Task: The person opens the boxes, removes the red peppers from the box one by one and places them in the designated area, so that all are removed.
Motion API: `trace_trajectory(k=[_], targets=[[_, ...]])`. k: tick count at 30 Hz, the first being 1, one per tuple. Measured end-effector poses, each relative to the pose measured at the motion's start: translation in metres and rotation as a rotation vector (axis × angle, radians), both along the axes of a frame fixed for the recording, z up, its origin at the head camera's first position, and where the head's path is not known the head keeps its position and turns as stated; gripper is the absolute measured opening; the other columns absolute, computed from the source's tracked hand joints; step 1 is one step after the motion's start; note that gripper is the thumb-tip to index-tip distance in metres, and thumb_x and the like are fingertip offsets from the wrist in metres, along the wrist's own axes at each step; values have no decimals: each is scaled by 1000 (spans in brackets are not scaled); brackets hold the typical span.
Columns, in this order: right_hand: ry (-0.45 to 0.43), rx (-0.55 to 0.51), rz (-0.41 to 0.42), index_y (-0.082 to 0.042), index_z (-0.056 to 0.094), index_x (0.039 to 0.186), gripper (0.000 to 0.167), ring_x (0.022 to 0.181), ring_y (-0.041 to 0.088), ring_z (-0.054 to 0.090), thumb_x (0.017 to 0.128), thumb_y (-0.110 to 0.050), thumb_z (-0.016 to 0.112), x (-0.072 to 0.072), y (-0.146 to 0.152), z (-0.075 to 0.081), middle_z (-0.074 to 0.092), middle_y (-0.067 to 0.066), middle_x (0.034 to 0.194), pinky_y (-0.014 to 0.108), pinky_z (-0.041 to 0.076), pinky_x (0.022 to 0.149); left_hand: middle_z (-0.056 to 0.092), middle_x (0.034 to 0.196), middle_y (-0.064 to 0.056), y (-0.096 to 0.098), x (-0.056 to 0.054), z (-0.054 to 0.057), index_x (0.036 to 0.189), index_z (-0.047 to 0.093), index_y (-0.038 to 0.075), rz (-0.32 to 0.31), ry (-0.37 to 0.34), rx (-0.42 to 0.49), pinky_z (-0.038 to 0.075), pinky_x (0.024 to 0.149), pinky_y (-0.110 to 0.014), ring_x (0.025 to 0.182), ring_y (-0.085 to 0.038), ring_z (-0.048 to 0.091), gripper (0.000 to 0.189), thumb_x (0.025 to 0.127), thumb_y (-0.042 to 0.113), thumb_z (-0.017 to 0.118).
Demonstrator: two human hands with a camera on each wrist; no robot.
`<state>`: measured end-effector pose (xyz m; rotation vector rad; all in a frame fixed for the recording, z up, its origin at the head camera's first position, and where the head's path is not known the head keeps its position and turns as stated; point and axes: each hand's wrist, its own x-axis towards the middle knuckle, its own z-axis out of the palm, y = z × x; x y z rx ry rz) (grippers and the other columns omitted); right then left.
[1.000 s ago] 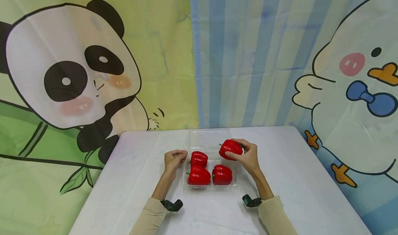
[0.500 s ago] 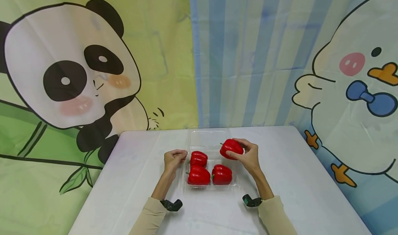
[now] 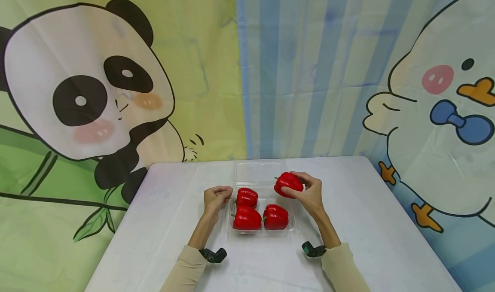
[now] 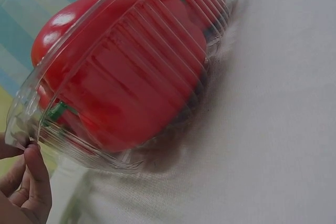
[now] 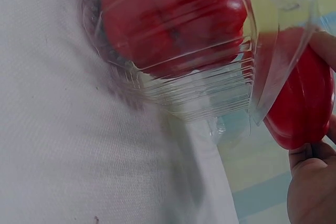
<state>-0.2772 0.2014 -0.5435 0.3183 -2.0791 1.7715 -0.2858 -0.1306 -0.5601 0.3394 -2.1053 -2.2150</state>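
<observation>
1. Four red peppers total: three peppers [image 3: 247, 217] in one clear container [image 3: 266, 196], plus one held pepper [image 3: 288, 185] over its back-right corner, right hand [image 3: 311, 193] clamped round it.
2. Left hand [image 3: 217, 199] pinches the container's left rim; white table [image 3: 386, 240] runs wide either side.
3. Clear lid [image 3: 258, 171] is super faint; wrist cams crop some peppers.

A big panda [image 3: 89, 98] and a bird [image 3: 433, 167] with a blue bow [image 3: 459, 120] are printed on the cloth [image 3: 291, 77] behind the table [image 3: 359, 223].
</observation>
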Motion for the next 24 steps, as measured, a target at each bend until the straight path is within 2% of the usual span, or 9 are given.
trace_trajectory(k=[9, 17, 24], targets=[[3, -3, -11, -2, 76, 134, 54, 111, 17, 68, 83, -5, 93, 0, 3, -1, 76, 23, 131, 15, 60, 93, 76, 75, 1, 0, 1, 0, 109, 78, -13, 2, 1, 5, 59, 62, -18, 64, -8, 66, 20, 96, 3, 81], [6, -14, -26, -2, 76, 134, 53, 110, 14, 68, 83, -3, 92, -1, 5, -2, 76, 24, 131, 14, 59, 93, 80, 84, -11, 2, 2, 1, 110, 78, -12, -5, -13, 0, 59, 63, -18, 65, -8, 66, 22, 96, 5, 81], [11, -23, -43, -1, 76, 133, 53, 110, 13, 68, 83, -4, 92, -3, 6, -2, 76, 24, 131, 14, 59, 92, 76, 76, 1, 2, 1, 0, 110, 78, -13, 4, -4, 1, 58, 62, -17, 65, -7, 65, 21, 96, 3, 81]])
